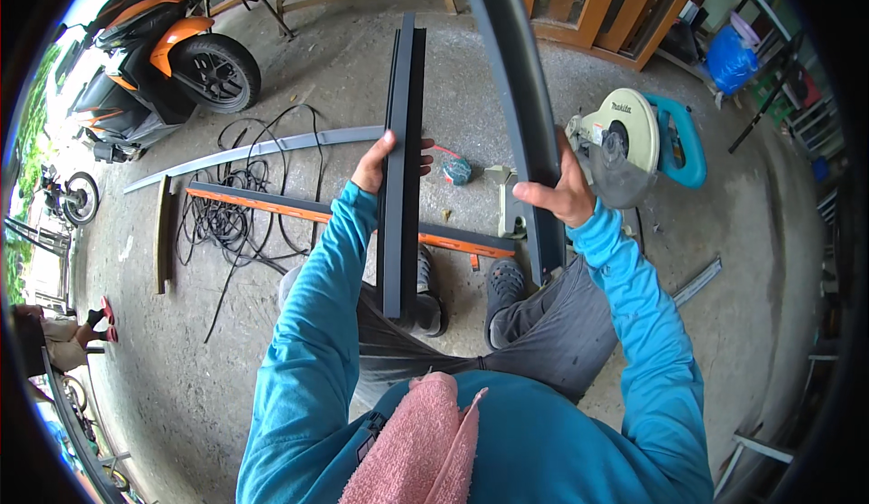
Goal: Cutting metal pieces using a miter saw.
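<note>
Left grip: dark grey channel; right grip: dark grey strip. Below the left grip, an orange-and-grey bar; left of that grip, black cable; right of the right grip, a cream-and-teal saw.

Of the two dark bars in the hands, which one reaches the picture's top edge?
The dark bar in the right hand; the other bar, in the left hand, ends below that edge.
</note>
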The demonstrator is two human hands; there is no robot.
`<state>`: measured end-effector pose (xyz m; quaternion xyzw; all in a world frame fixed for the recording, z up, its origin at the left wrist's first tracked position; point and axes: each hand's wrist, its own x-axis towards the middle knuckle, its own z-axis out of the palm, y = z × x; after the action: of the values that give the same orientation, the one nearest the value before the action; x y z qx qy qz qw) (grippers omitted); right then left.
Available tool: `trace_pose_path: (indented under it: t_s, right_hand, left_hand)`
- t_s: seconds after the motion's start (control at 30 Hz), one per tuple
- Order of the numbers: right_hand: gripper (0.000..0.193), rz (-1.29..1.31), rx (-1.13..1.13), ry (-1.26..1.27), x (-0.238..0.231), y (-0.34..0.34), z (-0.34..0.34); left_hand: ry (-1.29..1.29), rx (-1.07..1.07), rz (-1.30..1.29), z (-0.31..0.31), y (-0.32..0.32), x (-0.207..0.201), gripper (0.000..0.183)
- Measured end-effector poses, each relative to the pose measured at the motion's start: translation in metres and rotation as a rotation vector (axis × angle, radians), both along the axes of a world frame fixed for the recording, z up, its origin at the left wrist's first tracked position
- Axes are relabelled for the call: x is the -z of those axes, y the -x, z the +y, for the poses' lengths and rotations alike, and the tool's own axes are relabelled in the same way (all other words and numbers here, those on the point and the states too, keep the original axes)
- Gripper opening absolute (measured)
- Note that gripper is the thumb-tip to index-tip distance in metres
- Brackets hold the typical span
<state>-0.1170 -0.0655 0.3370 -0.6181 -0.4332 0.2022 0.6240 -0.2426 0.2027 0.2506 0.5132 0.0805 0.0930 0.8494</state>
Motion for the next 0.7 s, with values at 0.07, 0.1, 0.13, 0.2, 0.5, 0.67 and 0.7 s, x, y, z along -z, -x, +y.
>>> trace_pose_path:
  t_s: [0.07, 0.1, 0.13, 0.2, 0.5, 0.67, 0.7]
  right_hand:
    - [0.06, 0.016, 0.008, 0.044, 0.002, -0.001, 0.0]
    - [0.059, 0.005, 0.012, 0.054, 0.002, -0.002, 0.0]
    - [0.056, -0.01, 0.008, 0.05, 0.001, -0.006, 0.001]
    - [0.055, 0.08, -0.051, 0.042, -0.006, -0.017, 0.002]
    - [0.056, -0.147, -0.113, 0.138, -0.118, -0.11, 0.009]
    - [0.066, -0.009, -0.316, 0.251, -0.149, -0.118, 0.006]
    - [0.067, 0.069, -0.38, 0.257, -0.15, -0.116, 0.003]
  left_hand:
    - [-0.022, 0.007, -0.027, -0.005, -0.004, -0.002, 0.076]
    - [-0.051, 0.009, -0.042, -0.008, -0.007, -0.003, 0.073]
    - [0.011, 0.02, -0.065, -0.011, -0.008, -0.004, 0.065]
    - [-0.012, 0.054, -0.041, -0.017, -0.009, -0.004, 0.063]
    - [-0.301, 0.289, -0.028, -0.05, -0.015, 0.01, 0.068]
    - [-0.325, 0.424, -0.044, -0.058, -0.014, 0.013, 0.071]
    - [-0.322, 0.421, -0.057, -0.06, -0.014, 0.014, 0.071]
